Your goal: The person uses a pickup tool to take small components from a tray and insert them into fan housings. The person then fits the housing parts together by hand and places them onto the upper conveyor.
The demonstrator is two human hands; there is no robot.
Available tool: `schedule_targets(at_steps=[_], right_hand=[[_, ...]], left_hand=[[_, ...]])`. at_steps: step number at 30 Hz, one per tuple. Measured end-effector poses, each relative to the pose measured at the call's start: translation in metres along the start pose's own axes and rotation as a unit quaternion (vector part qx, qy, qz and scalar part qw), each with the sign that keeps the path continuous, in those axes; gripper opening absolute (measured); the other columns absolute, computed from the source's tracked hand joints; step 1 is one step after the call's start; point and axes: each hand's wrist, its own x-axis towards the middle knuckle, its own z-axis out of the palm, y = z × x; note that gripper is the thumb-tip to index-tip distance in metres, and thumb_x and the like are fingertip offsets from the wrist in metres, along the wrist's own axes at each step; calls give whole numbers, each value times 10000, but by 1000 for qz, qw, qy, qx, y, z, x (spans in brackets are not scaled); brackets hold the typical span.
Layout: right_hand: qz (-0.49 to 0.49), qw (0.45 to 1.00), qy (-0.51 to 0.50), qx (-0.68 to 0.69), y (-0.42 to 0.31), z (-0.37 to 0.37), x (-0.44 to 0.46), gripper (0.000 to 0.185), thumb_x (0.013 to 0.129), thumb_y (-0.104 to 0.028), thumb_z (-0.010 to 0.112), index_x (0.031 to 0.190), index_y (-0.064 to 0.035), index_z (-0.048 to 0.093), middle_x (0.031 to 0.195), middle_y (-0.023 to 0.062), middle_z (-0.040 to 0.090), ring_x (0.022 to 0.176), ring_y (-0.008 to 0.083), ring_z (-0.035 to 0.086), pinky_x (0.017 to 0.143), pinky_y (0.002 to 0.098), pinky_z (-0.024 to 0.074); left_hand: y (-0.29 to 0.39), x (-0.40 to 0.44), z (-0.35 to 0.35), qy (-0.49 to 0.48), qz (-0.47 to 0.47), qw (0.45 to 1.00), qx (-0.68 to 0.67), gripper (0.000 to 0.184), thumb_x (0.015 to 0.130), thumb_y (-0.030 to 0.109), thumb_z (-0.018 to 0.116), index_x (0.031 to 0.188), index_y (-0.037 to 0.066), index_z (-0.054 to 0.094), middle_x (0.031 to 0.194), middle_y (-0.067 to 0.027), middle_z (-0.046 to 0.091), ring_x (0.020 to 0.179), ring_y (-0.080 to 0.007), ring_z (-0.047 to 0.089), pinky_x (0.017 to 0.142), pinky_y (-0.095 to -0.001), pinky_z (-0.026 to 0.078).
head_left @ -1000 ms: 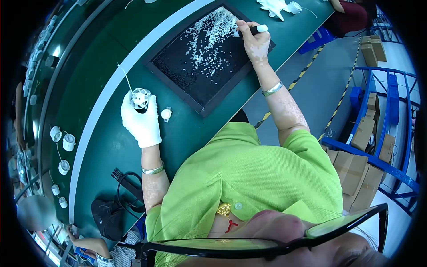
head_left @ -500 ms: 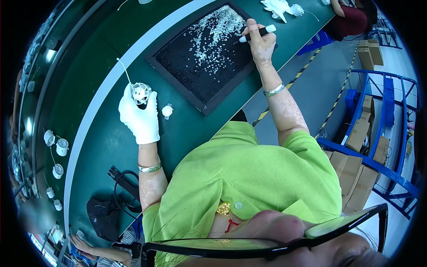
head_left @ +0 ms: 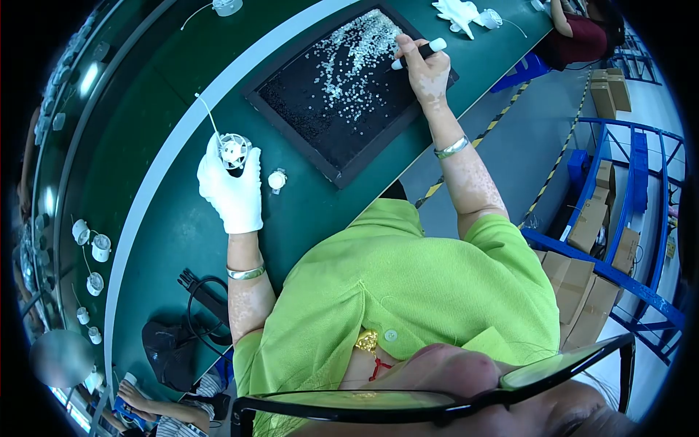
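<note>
My left hand [head_left: 231,191], in a white glove, is closed around a round white plastic housing [head_left: 234,151] with open spokes and a thin white wire. A white wristwatch-shaped piece [head_left: 277,180] lies on the green table just right of the glove. My bare right hand [head_left: 429,73] is closed on a black pen-like tool with white ends [head_left: 416,55]. Its thin tip points down over a black tray [head_left: 328,164]. Many tiny clear-white pieces [head_left: 357,54] are scattered in the tray, heaped at the far end; small black bits lie at its left side.
A white glove [head_left: 457,16] and a wired white part [head_left: 490,19] lie at the far table end. Several white parts [head_left: 101,247] sit beyond the pale rail at left. A black cap [head_left: 169,353] lies nearby. Co-workers sit at both ends; shelving with cartons [head_left: 586,226] stands right.
The view has shifted slightly. Both hands keep their holds, almost still over the same places. A wired white part at the top left has come further into view.
</note>
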Motion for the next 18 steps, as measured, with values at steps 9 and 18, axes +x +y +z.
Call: schedule_targets(at_steps=[9,18], right_hand=[[74,956,24,284,-10,-6,-2,452,936,-401,599,706,-14,639,686,87,599,488,79,411,449,164,315],[138,800,-215,543,-90,26,-52,564,988,-486,436,649,-52,556,738,97,550,600,131,462,521,230,371]], left_hand=[[32,-26,-29,-96,-16,987,-129,559,654,122,802,1165,14,602,1029,-138,649,906,-274,615,815,-351,500],[18,-51,-11,-62,77,993,-70,560,636,188,812,1144,78,606,981,-83,632,876,-238,569,780,-336,425]])
